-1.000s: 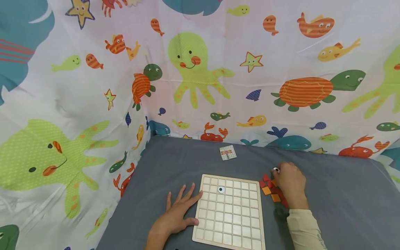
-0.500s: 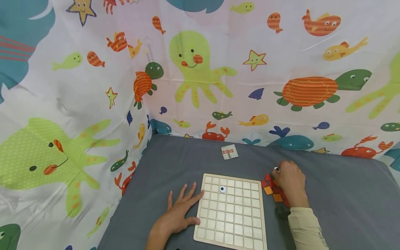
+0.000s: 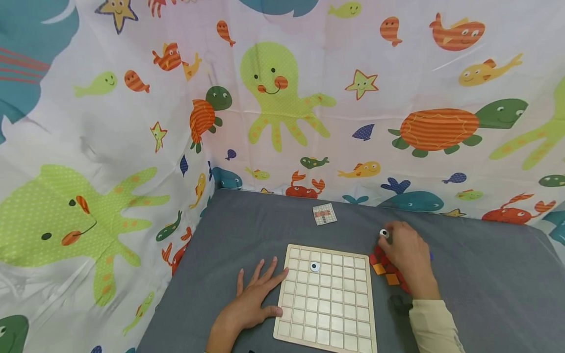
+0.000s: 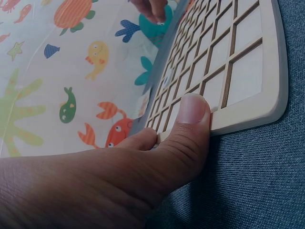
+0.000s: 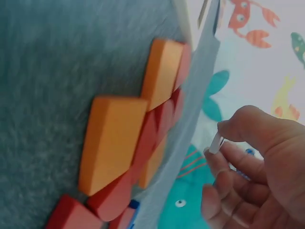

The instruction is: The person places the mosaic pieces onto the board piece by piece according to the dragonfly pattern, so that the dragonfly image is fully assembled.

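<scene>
A wooden grid board [image 3: 326, 299] lies on the grey cloth, and one round white eye piece [image 3: 314, 266] with a black pupil sits in a cell near its upper left. My left hand [image 3: 251, 304] rests at the board's left side, fingers spread; its thumb [image 4: 190, 117] lies on the frame's edge. To the right of the board, my right hand [image 3: 408, 250] pinches a second white eye piece [image 3: 384, 233] between thumb and fingers. In the right wrist view that eye piece [image 5: 217, 143] is seen edge-on, above the table.
Red pieces [image 5: 110, 198] and orange pieces [image 5: 114, 140] lie in a loose pile right of the board, partly under my right hand. Dark pieces [image 3: 399, 303] lie near the right sleeve. A small pattern card [image 3: 324, 214] lies behind the board. A printed sea-animal curtain [image 3: 282, 113] hangs behind.
My right hand has shifted slightly and turned, bringing the pinched eye piece out to the left, where its face shows more fully. The left hand stays on the board's edge.
</scene>
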Available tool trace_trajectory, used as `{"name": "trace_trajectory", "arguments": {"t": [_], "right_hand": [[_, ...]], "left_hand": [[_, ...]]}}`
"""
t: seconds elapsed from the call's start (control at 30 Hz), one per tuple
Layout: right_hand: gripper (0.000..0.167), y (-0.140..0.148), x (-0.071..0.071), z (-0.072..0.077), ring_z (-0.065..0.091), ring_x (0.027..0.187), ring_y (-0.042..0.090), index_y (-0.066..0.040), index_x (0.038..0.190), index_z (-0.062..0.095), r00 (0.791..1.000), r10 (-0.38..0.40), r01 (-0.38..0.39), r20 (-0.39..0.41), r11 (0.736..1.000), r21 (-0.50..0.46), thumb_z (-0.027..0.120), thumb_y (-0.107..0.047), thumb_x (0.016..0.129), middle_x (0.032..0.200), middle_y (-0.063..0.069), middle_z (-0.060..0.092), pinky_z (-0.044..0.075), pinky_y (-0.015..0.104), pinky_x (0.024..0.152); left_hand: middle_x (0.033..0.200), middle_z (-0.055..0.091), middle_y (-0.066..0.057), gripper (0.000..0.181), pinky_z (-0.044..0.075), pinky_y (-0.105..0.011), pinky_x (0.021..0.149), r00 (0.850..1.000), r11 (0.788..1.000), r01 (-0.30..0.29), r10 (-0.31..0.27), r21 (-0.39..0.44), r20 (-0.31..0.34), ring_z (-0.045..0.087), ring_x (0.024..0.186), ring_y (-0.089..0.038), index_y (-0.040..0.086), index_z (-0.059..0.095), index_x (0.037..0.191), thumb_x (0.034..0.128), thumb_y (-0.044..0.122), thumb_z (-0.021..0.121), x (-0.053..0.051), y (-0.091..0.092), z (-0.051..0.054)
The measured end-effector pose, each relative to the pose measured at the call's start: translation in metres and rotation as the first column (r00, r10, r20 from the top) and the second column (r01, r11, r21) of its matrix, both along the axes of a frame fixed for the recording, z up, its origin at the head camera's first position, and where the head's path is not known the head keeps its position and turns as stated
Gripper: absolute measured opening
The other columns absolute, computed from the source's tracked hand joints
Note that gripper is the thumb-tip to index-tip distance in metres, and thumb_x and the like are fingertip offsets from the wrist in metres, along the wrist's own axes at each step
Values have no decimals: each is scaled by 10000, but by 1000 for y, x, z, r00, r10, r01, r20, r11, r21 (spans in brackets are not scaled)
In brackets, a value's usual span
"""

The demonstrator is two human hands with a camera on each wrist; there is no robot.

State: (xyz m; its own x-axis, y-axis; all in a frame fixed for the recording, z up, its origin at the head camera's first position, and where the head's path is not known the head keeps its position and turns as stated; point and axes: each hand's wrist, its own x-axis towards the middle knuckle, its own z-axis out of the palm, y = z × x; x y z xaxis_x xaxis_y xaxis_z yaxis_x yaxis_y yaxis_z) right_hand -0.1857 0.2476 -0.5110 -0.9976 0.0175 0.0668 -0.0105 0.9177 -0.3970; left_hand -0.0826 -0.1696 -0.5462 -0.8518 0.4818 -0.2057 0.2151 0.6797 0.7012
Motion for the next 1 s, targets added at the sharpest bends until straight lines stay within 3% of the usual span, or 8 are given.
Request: {"name": "trace_trajectory", "arguments": {"t": [0.13, 0.23, 0.3, 0.4, 0.5, 0.67, 0.77, 1.0], "right_hand": [[361, -9, 6, 6, 651, 821, 315, -1, 1271, 710, 995, 92, -94, -48, 995, -31, 742, -204, 973, 1261, 240, 650, 577, 473, 614], [332, -16, 10, 10, 582, 710, 198, -34, 1268, 718, 985, 156, -160, -68, 986, -46, 734, -208, 985, 1291, 226, 638, 494, 339, 541], [318, -20, 12, 11, 575, 696, 166, -54, 1261, 724, 978, 195, -199, -78, 979, -50, 741, -210, 985, 1284, 209, 639, 487, 316, 535], [289, -28, 16, 13, 574, 674, 126, -76, 1242, 732, 963, 255, -260, -90, 964, -50, 750, -206, 984, 1247, 176, 652, 461, 294, 510], [257, -38, 20, 14, 615, 727, 134, -103, 1214, 744, 945, 313, -317, -93, 948, -34, 762, -213, 982, 1204, 116, 670, 508, 317, 533], [259, -56, 29, 11, 706, 931, 209, -114, 1207, 747, 907, 410, -413, -95, 911, -15, 791, -200, 966, 1187, 43, 680, 605, 356, 654], [298, -66, 34, 7, 712, 987, 196, -105, 1240, 732, 879, 468, -471, -88, 882, -10, 801, -199, 965, 1203, 20, 676, 601, 310, 679], [319, -81, 42, -2, 665, 899, 117, -107, 1237, 724, 817, 571, -573, -73, 820, 1, 828, -174, 943, 1178, -1, 669, 552, 215, 637]], "left_hand": [[1789, 70, 5, 930, -196, -762, 1163, 1000, 1000, -1, 1, 10, -15, -47, 1640, -375, 393, 282, 1688, 894, 484, 758, 0, -1, -5], [1787, 67, 3, 934, -185, -765, 1170, 1000, 1000, 0, 0, -12, 1, -50, 1640, -370, 377, 285, 1689, 895, 454, 769, 0, 1, 3], [1787, 73, -12, 935, -166, -779, 1171, 1000, 1000, 4, -4, -26, 6, -40, 1639, -379, 364, 290, 1690, 896, 430, 778, 0, 2, 9], [1787, 72, -8, 932, -155, -777, 1177, 1000, 999, 5, -5, -40, 2, -36, 1640, -375, 361, 287, 1692, 899, 439, 771, 1, 3, 9], [1786, 77, -14, 934, -151, -781, 1175, 1000, 999, 1, -1, -41, -6, -32, 1639, -380, 347, 293, 1692, 895, 442, 770, 2, 3, 9], [1785, 88, -21, 929, -150, -782, 1174, 1000, 999, 1, -2, -37, -12, -23, 1639, -384, 340, 302, 1690, 894, 436, 772, 2, 3, 10], [1786, 89, -20, 930, -143, -787, 1175, 1000, 999, 5, -5, -39, -11, -17, 1640, -384, 349, 298, 1690, 896, 431, 775, 2, 3, 9], [1786, 84, -19, 930, -140, -790, 1173, 1000, 999, 4, -4, -39, -7, -21, 1639, -384, 358, 293, 1690, 898, 420, 776, 2, 2, 9]]}}
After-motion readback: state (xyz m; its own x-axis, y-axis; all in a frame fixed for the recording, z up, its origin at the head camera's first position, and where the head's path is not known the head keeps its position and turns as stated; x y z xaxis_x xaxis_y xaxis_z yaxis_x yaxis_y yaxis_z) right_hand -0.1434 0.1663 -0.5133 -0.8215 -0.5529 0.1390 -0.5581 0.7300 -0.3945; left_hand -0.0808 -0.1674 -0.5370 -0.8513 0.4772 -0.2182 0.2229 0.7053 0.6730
